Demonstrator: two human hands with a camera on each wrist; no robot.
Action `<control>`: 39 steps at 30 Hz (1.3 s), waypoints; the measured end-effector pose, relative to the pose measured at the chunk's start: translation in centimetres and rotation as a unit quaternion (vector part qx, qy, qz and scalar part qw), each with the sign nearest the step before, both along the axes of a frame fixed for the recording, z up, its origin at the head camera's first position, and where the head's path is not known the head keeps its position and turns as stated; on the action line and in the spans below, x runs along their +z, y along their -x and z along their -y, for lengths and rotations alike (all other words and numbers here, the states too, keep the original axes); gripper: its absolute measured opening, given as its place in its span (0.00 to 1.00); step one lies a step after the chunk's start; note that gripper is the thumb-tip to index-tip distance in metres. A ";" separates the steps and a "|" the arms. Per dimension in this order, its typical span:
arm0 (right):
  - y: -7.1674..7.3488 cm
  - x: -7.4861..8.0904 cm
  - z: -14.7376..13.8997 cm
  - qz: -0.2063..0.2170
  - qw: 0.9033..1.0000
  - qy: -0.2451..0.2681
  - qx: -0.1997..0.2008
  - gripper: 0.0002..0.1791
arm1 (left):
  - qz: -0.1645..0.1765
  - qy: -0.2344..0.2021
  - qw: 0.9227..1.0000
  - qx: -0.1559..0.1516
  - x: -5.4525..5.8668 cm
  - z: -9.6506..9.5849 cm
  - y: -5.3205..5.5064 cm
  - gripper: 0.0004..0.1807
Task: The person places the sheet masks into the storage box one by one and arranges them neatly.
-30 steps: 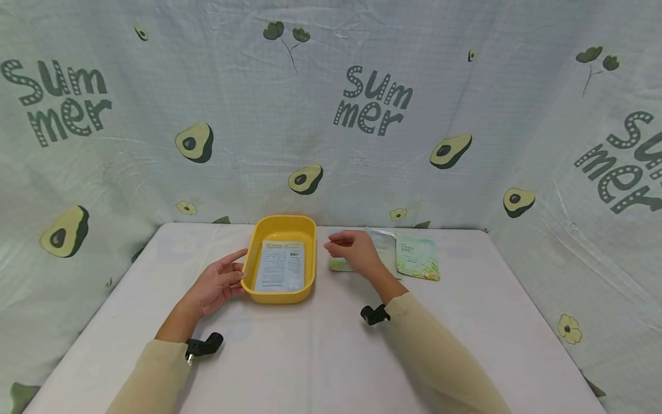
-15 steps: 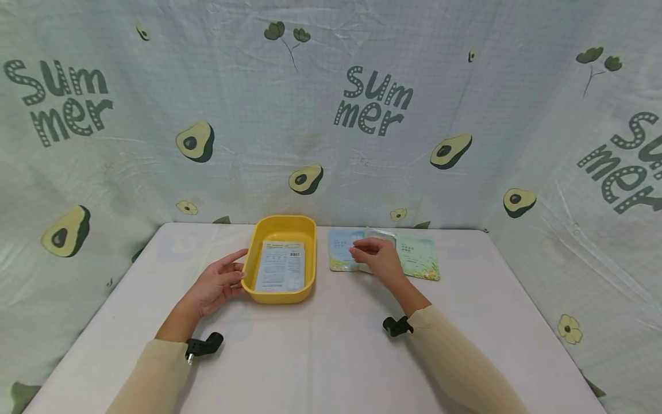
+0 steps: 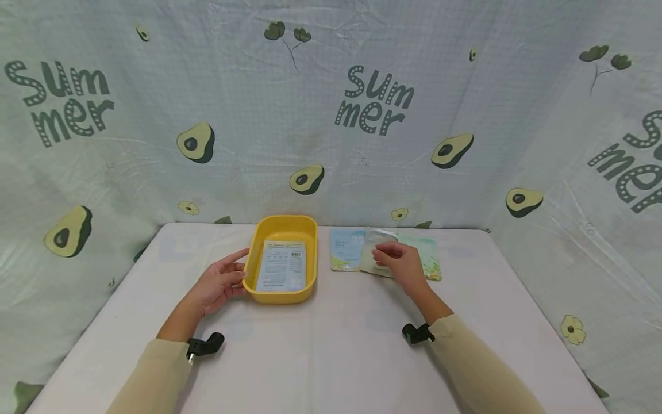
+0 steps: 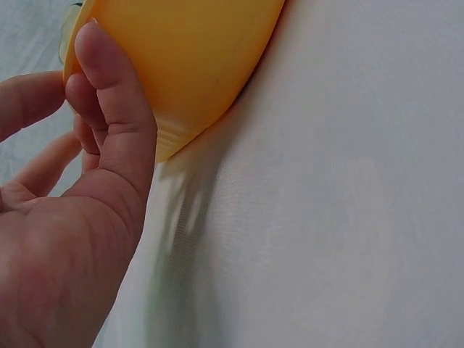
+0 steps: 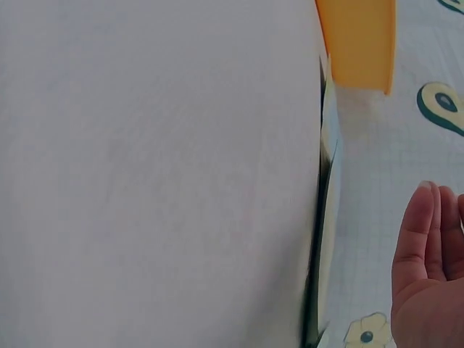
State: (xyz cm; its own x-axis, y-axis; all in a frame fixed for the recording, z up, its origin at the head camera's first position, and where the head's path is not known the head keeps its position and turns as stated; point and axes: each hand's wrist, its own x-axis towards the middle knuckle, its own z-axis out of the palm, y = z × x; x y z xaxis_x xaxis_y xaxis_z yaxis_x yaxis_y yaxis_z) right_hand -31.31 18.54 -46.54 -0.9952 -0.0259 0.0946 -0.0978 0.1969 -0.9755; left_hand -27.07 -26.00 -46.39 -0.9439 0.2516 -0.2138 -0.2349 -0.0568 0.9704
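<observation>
My left hand (image 3: 214, 286) is at the left side of a yellow plastic tray (image 3: 312, 253), its loosely bent fingers touching the outer wall (image 4: 188, 65). Inside the tray lies a pale packet (image 3: 281, 266) with fine print and a barcode facing up. My right hand (image 3: 405, 267) hovers over a row of flat packets, thumb and fingers close together with nothing between them. That row has a blue packet (image 3: 346, 246) on the left, a cream and silver one (image 3: 369, 260) in the middle and a green one (image 3: 429, 261) at right, partly covered by the hand.
A white-covered table (image 3: 336, 345) carries the tray and packets. Behind it hangs a pale cloth (image 3: 248, 161) printed with avocados and "summer" lettering. Small black wrist cameras sit on both wrists, beside beige sleeves (image 3: 481, 362).
My right hand has moved right, from near the tray's right side over the blue packet to above the middle and green packets. The left hand and the tray have stayed put.
</observation>
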 end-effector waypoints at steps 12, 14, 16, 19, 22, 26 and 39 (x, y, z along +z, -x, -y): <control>-0.7 0.2 -3.4 0.019 0.999 -0.023 -0.036 0.26 | -0.006 0.011 1.000 0.000 0.1 0.0 -0.1 0.39; -0.7 0.3 -4.0 0.021 0.998 -0.033 -0.039 0.26 | -0.003 0.013 1.000 0.002 0.1 0.1 -0.2 0.39; -0.8 0.3 -4.6 0.022 0.998 -0.051 -0.043 0.26 | -0.001 0.012 1.000 0.004 0.0 0.2 -0.2 0.40; -0.9 0.3 -5.5 0.026 0.996 -0.068 -0.053 0.26 | 0.001 0.006 1.000 0.005 -0.1 0.2 -0.3 0.40; -0.9 0.3 -6.6 0.034 0.994 -0.085 -0.062 0.26 | -0.001 0.005 1.000 0.003 -0.1 0.2 -0.2 0.40; -0.6 0.2 -7.8 0.047 0.991 -0.100 -0.075 0.28 | -0.002 0.006 1.000 0.001 -0.1 0.1 -0.1 0.40; 0.8 0.0 -10.2 0.057 0.984 -0.136 -0.097 0.29 | -0.001 0.001 1.000 -0.002 -0.4 0.2 0.1 0.40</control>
State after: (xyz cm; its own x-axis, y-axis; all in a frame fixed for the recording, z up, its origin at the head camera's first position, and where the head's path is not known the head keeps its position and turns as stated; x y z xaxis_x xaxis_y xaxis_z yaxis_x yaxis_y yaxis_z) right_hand -32.14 28.69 -46.51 -0.9877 0.1562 -0.0025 0.0745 0.4569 -0.8864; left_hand -27.12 -26.17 -46.75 -0.9435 0.2544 -0.2124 -0.2330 -0.0536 0.9710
